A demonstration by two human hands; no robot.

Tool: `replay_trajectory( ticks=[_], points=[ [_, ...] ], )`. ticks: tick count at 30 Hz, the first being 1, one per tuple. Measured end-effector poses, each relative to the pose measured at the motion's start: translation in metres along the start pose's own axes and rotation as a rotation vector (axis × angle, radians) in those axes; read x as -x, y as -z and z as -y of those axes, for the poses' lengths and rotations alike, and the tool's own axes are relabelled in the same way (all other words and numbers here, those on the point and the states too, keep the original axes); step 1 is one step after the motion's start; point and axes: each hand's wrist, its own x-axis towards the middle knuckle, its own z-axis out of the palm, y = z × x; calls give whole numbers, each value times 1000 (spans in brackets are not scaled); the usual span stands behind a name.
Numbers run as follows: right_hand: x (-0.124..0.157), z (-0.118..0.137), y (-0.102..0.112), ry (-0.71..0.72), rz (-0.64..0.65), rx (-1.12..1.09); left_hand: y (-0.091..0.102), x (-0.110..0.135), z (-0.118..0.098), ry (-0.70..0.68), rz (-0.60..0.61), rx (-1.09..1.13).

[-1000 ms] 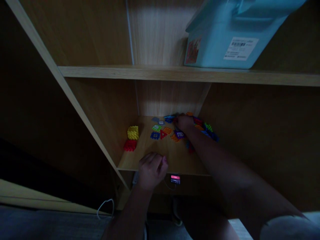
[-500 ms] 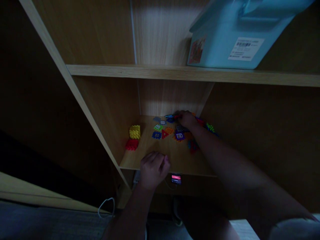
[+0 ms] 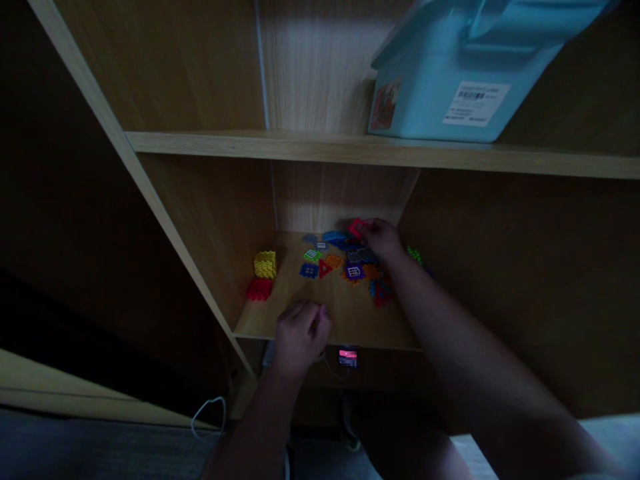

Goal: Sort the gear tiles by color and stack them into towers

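Observation:
My right hand (image 3: 383, 239) reaches to the back of the wooden shelf board (image 3: 350, 320), its fingertips pinching a red plastic interlocking piece (image 3: 357, 228). Around it lie loose pieces: a blue one (image 3: 334, 237), a purple one with a white window (image 3: 353, 271), an orange gear-shaped one (image 3: 370, 271), a red triangle (image 3: 325, 268) and a green one (image 3: 414, 255). My left hand (image 3: 300, 337) rests curled at the board's front edge, holding nothing. A yellow stack (image 3: 265, 265) and a red stack (image 3: 259, 289) stand at the left.
A light blue plastic storage box (image 3: 440, 73) with a barcode label sits on the upper shelf (image 3: 320, 143). A wooden side panel (image 3: 150, 207) bounds the left. Below the board are a small device with a lit pink screen (image 3: 348, 358) and a white cable (image 3: 207, 417).
My right hand has moved right, and the red piece now shows at its fingertips, raised near the back wall. My left hand has barely moved.

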Motion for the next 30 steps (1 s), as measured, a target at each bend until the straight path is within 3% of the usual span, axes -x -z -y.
replay_trajectory(
  ticks=[3, 5, 8, 10, 13, 18, 23, 30],
  points=[
    [39, 17, -18, -80, 170, -498, 0, -3, 4, 230, -18, 103],
    [70, 29, -32, -87, 288, -684, -1, -5, 11, 411, -40, 230],
    [111, 44, -50, -85, 507, -798, 0, -9, 23, 610, -90, 445],
    [128, 50, -58, -51, 621, -762, 1, -12, 30, 689, -104, 546],
    [139, 53, -64, 27, 676, -683, 3, -14, 34, 735, -111, 603],
    [137, 49, -60, 114, 592, -619, 5, -16, 33, 743, -108, 481],
    [139, 42, -60, 186, 668, -601, 10, -18, 29, 723, -110, 470],
    [138, 39, -67, 147, 658, -671, 8, -15, 36, 727, -150, 453]
  ],
)
